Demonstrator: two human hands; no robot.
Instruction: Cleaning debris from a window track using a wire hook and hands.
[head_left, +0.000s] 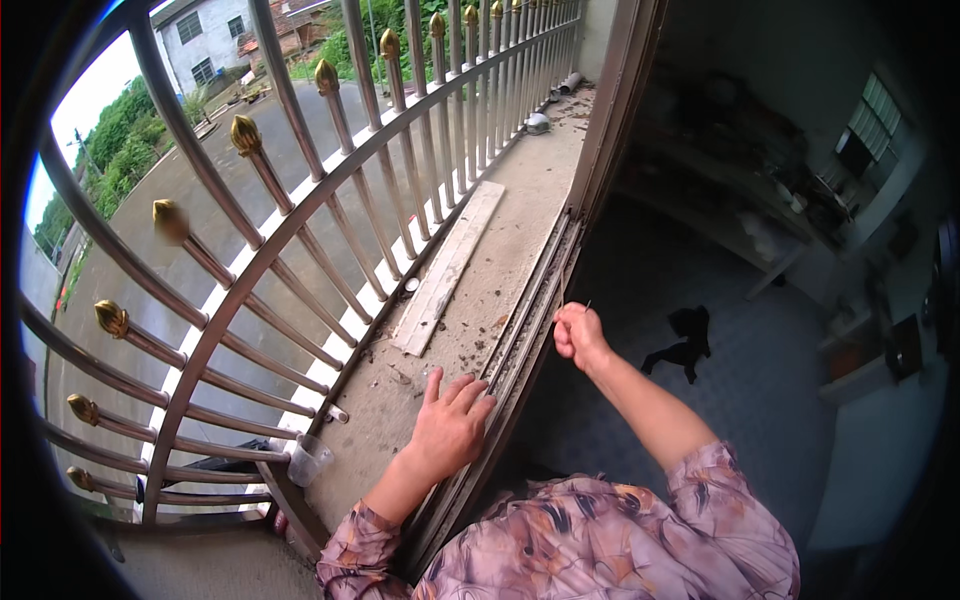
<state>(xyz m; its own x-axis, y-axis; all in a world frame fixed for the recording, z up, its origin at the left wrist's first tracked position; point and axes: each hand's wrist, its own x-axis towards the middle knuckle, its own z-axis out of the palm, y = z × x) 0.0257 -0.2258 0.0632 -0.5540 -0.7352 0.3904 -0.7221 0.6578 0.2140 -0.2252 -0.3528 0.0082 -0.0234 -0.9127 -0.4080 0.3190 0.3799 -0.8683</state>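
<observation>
My left hand lies palm down at the edge of the window's sliding track, fingers spread, with nothing visible in it. Farther along the same track, on the room side, my right hand is closed around a thin stick or wire, whose far part reaches over the rails. The other end of it seems to show as a dark tip past my fingers. Dark dirt lies in the grooves of the track. On the concrete ledge beyond, a pale flat board lies among crumbs of debris.
A metal railing with gold-coloured finials encloses the ledge. A clear plastic cup stands near its lower end, and a rounded metallic object sits at the far end. The brown window frame rises ahead. A dark animal is on the room's floor.
</observation>
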